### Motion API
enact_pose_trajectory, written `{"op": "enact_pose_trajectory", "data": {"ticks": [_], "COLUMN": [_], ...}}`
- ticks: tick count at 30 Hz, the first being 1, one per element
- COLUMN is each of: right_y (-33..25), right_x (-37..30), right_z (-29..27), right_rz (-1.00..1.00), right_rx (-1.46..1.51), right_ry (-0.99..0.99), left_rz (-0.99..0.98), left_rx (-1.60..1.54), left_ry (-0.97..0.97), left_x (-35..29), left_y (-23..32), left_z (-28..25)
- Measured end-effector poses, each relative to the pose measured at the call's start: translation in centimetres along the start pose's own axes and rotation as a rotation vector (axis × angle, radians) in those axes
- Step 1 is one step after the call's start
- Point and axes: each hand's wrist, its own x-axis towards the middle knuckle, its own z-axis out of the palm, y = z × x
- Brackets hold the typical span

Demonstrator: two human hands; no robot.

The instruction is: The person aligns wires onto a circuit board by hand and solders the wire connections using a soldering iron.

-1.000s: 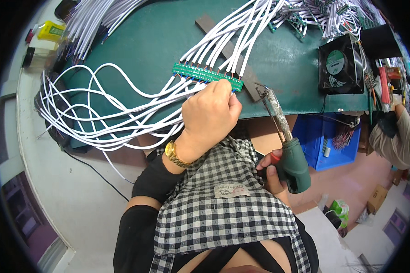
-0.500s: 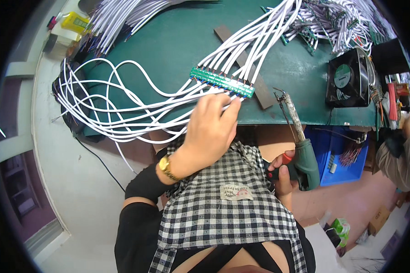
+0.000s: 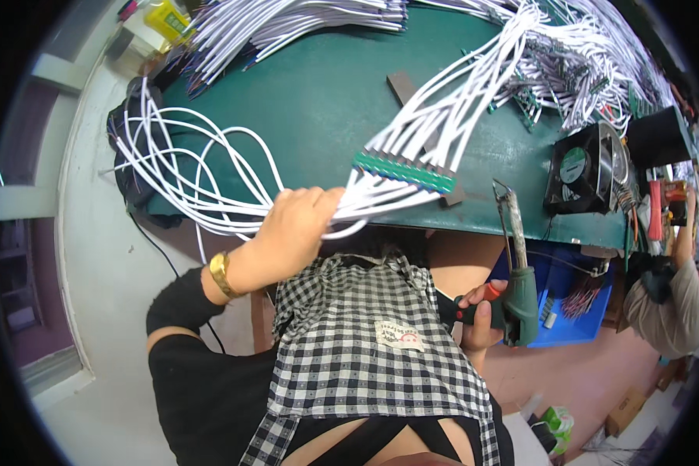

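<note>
My left hand point(image 3: 297, 225) is closed around a bundle of white cables point(image 3: 233, 213) near the table's front edge. The bundle runs into the near side of a narrow green circuit board point(image 3: 404, 172). More white cables point(image 3: 450, 101) leave the board's far side and stretch up to the right. My right hand point(image 3: 480, 320), lower right beside the apron, grips a green soldering gun point(image 3: 522, 307) with a red trigger. Its long metal tip point(image 3: 511, 202) points upward, to the right of the board and apart from it. The palm behind the tool is partly hidden.
A dark flat bar point(image 3: 402, 87) lies on the green table point(image 3: 318, 85), partly under the cables. Cable piles point(image 3: 295, 27) fill the far side. At right are a black fan point(image 3: 586, 167), a blue bin point(image 3: 571, 330) below the table, and another person's sleeve point(image 3: 668, 311).
My left hand has left the board's near edge and moved left, closing around the cables. The board's near face is tilted differently. The soldering gun remains in my right hand.
</note>
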Motion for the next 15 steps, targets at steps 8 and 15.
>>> {"op": "enact_pose_trajectory", "data": {"ticks": [8,15], "right_y": [-0.4,-1.5], "right_x": [0.9,2.3], "right_z": [-0.3,1.1], "right_rz": [-0.293,-0.19], "right_rx": [0.158,0.091], "right_ry": [0.155,0.049], "left_rz": [-0.335,-0.795], "left_rx": [-2.103,-1.436], "left_ry": [-0.517,-0.356], "left_x": [2.6,4.3], "left_y": [-5.0,-11.3], "left_z": [-4.6,-4.2]}}
